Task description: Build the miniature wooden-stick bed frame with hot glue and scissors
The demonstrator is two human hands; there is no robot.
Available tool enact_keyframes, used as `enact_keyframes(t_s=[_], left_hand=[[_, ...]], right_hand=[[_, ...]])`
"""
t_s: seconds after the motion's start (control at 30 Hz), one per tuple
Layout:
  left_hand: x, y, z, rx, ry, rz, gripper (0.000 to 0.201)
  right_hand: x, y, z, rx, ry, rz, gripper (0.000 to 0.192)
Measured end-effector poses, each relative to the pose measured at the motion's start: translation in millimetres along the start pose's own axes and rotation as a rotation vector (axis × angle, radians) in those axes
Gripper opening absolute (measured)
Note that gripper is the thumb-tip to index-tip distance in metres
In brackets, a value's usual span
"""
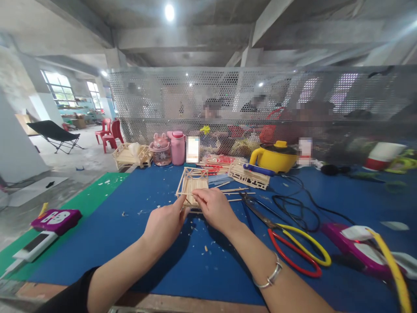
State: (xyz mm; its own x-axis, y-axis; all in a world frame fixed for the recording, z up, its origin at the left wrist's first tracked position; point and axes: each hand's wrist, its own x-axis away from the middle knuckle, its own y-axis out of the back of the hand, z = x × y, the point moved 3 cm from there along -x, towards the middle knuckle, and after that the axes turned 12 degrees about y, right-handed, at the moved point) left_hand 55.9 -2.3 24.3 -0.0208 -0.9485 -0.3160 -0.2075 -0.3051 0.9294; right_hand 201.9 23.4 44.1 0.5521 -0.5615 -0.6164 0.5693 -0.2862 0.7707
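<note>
A person's two bare hands meet at the centre of the frame, over a blue surface point(117, 234). Between them, just beyond the fingertips, sits a small wooden model point(196, 184) with a slatted deck and thin rails. The left hand point(167, 221) pinches the model's near left corner between thumb and fingers, probably to steady so light a thing. The right hand point(213, 208), its fingers pressed together, pinches a thin stick point(186, 194) lying across the near edge; the fingers hide whether it is fixed there. Both forearms rise from the bottom of the frame, which likely keeps the far side of the model open to sight.

Right of centre, shears point(274, 225) lie with their red and yellow handles toward the person, seemingly easy to grab. Loose sticks point(216, 164) are heaped beyond the model, perhaps to stay near without crowding the hands. Along the back, a pink flask point(177, 150) and a yellow pot point(276, 159) stand before a mesh screen point(182, 102), apparently out of the way.
</note>
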Motion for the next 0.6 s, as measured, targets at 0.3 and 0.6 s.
enact_keyframes(t_s=[0.3, 0.6], left_hand=[[-10.4, -13.9, -9.8, -0.071, -0.033, 0.059, 0.032], [5.9, -29.7, 11.3, -0.077, -0.232, -0.009, 0.032]], right_hand=[[0.3, -1.5, -1.9, 0.0, 0.007, -0.011, 0.019], [0.7, -2.2, -1.6, 0.006, 0.018, -0.022, 0.019]])
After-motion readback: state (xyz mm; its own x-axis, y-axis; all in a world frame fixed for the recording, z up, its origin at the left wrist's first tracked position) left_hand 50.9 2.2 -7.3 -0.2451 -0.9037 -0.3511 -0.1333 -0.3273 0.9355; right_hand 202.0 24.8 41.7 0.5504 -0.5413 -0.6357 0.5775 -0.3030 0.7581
